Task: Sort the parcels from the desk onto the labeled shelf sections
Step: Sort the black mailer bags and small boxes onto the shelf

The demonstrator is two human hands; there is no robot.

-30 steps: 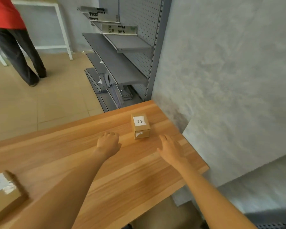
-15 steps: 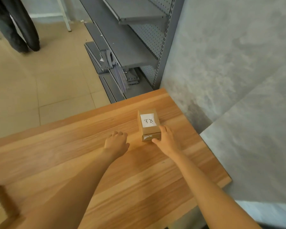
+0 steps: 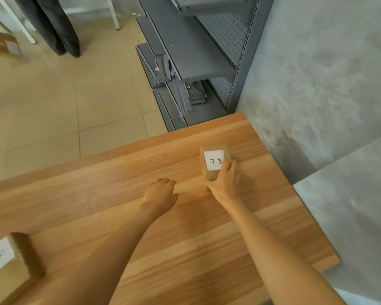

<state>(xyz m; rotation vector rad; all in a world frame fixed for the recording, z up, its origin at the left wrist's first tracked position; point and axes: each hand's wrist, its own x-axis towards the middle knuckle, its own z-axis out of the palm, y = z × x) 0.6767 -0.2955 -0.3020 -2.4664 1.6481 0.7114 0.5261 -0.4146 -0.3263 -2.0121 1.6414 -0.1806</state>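
Sitting near the far right corner of the light wooden desk (image 3: pixel 185 249), the small brown cardboard parcel (image 3: pixel 211 172) carries a white paper label (image 3: pixel 213 160) on its top with handwritten characters that look like "FX", seen upside down. The right hand (image 3: pixel 224 183) grips this parcel from the near side, fingers curled over its top right edge and thumb against its near face. The left hand (image 3: pixel 161 194) rests just left of the parcel, apart from it, knuckles up and fingers loosely curled, holding nothing. At the near left corner of the desk lies a larger brown cardboard box (image 3: pixel 7 265) with its own white label bearing similar handwritten marks, partly cut off by the frame. Beyond the desk's far edge stands a grey metal shelf unit (image 3: pixel 191 51) with a perforated back panel, set against a mottled grey wall (image 3: pixel 317 73). On the beige tiled floor (image 3: pixel 75 95) further off, another person's dark trouser legs (image 3: pixel 53 25) are visible beside a white frame.
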